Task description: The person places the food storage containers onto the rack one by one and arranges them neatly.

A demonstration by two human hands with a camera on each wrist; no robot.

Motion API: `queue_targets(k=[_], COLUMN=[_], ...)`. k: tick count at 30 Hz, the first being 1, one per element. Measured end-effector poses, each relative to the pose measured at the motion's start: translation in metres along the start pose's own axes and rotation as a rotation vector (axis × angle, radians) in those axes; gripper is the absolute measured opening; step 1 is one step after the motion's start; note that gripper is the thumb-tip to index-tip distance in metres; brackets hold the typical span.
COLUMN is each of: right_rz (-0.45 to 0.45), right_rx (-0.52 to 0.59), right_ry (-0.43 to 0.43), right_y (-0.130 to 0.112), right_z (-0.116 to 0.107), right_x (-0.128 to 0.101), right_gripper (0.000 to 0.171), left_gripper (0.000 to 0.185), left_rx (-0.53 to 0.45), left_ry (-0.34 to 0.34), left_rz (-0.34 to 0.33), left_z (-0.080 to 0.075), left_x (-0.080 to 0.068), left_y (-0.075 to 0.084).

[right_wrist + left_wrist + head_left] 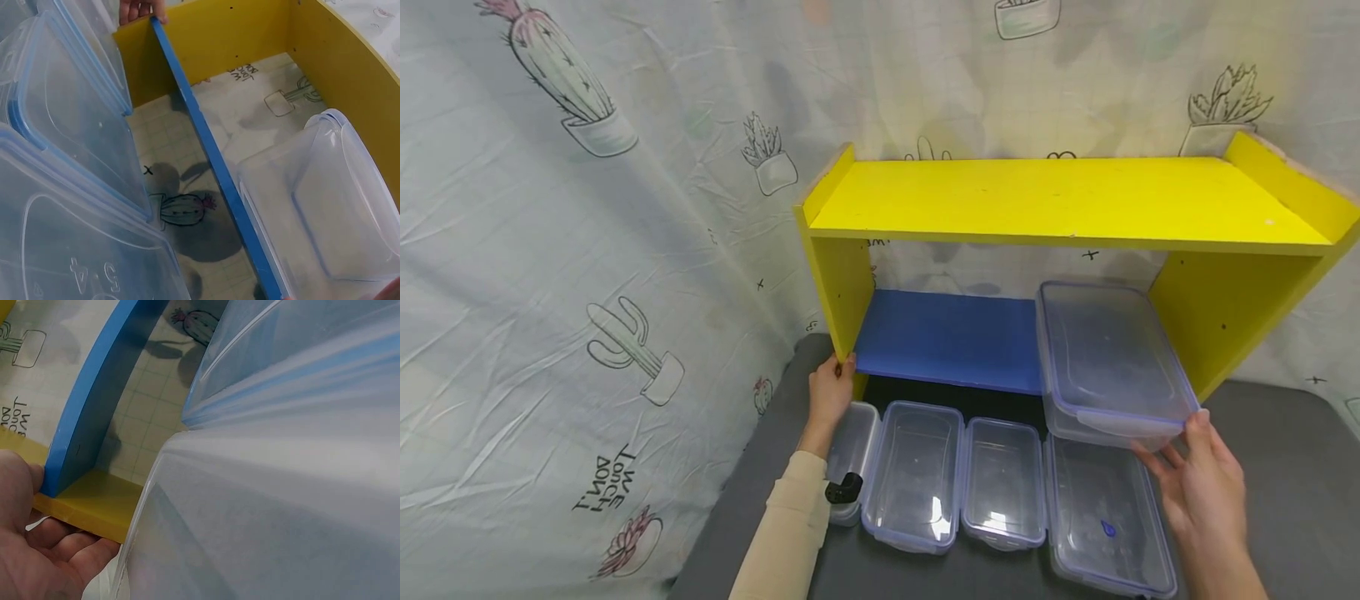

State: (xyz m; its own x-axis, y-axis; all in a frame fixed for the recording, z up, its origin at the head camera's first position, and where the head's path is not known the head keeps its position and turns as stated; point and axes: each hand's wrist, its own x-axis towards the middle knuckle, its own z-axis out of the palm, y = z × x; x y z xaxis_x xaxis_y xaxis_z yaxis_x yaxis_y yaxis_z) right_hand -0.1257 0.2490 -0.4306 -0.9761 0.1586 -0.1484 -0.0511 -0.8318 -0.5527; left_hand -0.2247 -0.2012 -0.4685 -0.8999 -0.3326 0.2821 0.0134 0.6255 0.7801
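**Right hand grasps lidded container at the right end of the blue board**

The large clear container (1112,358) is at the right end of the blue board (947,337), its front overhanging the board's front edge; whether its whole base touches the board, I cannot tell. The right hand (1206,479) grasps its front right corner, some fingers beneath. The left hand (831,392) grips the left side panel of the yellow shelf unit (1052,200) at the board's front left corner. On the grey bench (1285,467), a row of four lidded boxes (917,475) lies along the unit's front; the leftmost is partly hidden by the left sleeve (790,517). A cactus-print cloth (550,292) hangs behind the bench's back edge.
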Motion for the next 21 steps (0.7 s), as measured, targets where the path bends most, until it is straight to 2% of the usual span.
queue_targets(k=[9, 14, 21], right_rz=[0.001, -0.007, -0.037], right_rx=[-0.124, -0.188, -0.184], right_ry=[0.114, 0.181, 0.217], right_y=[0.002, 0.005, 0.009], right_z=[0.009, 0.013, 0.022], right_x=[0.005, 0.009, 0.012], right_gripper=[0.027, 0.03, 0.034], left_gripper=[0.029, 0.028, 0.027], left_rx=[0.043, 0.035, 0.028], left_ry=[0.012, 0.003, 0.014], left_rz=[0.024, 0.02, 0.013], left_z=[0.002, 0.002, 0.002], left_x=[0.001, 0.001, 0.001], left_y=[-0.002, -0.003, -0.002])
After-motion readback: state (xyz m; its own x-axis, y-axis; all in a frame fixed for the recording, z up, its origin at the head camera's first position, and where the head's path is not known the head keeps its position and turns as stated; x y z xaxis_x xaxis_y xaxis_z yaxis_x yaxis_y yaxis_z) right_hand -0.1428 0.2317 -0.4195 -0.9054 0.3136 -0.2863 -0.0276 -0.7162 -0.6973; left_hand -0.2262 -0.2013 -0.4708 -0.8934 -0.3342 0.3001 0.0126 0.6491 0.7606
